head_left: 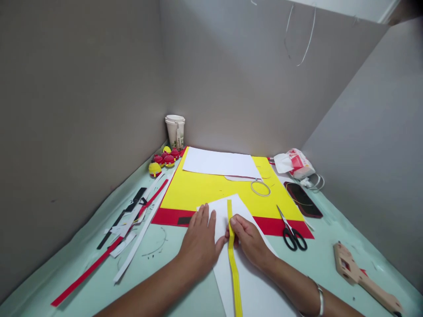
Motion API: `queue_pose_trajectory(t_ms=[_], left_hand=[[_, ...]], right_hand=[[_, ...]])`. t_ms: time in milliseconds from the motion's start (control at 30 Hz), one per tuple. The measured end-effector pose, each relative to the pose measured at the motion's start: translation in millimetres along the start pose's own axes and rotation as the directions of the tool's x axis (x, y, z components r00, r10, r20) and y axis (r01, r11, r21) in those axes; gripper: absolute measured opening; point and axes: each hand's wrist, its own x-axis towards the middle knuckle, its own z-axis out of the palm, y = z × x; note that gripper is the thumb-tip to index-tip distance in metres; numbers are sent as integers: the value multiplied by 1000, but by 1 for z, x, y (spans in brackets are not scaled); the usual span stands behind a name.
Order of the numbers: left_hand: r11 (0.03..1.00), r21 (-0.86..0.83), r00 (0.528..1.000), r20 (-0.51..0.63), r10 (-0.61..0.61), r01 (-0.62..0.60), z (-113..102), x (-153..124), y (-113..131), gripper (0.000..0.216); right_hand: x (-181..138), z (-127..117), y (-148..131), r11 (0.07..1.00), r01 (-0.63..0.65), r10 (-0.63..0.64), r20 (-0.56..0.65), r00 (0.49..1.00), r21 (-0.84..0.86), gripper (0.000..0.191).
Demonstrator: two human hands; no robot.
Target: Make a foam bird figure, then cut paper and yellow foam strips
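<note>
A long yellow strip [235,268] runs lengthwise over a white sheet of paper [254,286] in front of me. My right hand [246,235] pinches this strip near its upper part, thumb on top. Flat on the left side of the white sheet lies my left hand [202,240], its fingers stretched out and its thumb reaching close to the strip. Beyond both hands lie a yellow sheet [211,193] and, under it, a red sheet [168,217].
Scissors [291,231], a phone [304,200] and a beige hand tool [363,275] lie to the right. Paper scraps and a red strip [89,270] lie left. A paper cup [175,132], red and yellow balls [169,160] and a tissue pack [299,163] stand farther back.
</note>
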Motion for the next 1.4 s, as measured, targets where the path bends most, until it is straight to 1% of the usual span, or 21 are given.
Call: queue_pose_trajectory(t_ms=[133,267,400,500,633,733,833,867,967,1067,1200,1300,1400], left_hand=[[999,-19,998,38,46,-45,-1,-1,1,73],[998,-12,997,40,66,-66,-4,0,1,74],[994,-5,994,35,105,-105,-5,1,0,70],[996,-1,996,8,88,-88,-5,0,0,69],[998,61,1000,-14,22,-21,-5,-2,4,68],[995,102,1000,-4,22,-21,-6,-3,7,63],[991,129,999,-29,28,-24,-7,-4,7,54],[990,139,999,-38,32,-27,-7,-4,7,52],[982,181,997,-52,58,-48,-6,-7,3,50],[975,212,995,-70,77,-61,-2,-10,-1,49],[973,223,993,-88,79,-57,2,-11,-4,50],[981,191,990,-121,69,-45,4,-11,-3,52],[986,164,990,-127,57,-36,5,-11,-2,52]], right_hand=[[-3,-6,-3,999,-34,35,9,999,-23,43],[15,-11,-16,996,-43,47,43,998,-80,44],[38,-9,-23,988,-6,9,16,1000,-152,41],[45,-1,-18,977,15,-18,-11,1000,-212,38],[41,7,-8,948,47,-70,-61,996,-314,33],[36,9,-5,920,74,-107,-65,992,-385,25],[34,11,-3,887,107,-151,-62,987,-449,15],[34,11,-2,874,119,-169,-65,983,-472,15],[33,12,1,821,166,-242,-70,968,-546,24],[32,11,2,747,249,-339,-31,940,-617,26],[32,10,3,660,383,-435,87,896,-646,24],[32,10,5,621,451,-471,154,868,-641,27],[31,10,5,604,490,-496,185,848,-628,28]])
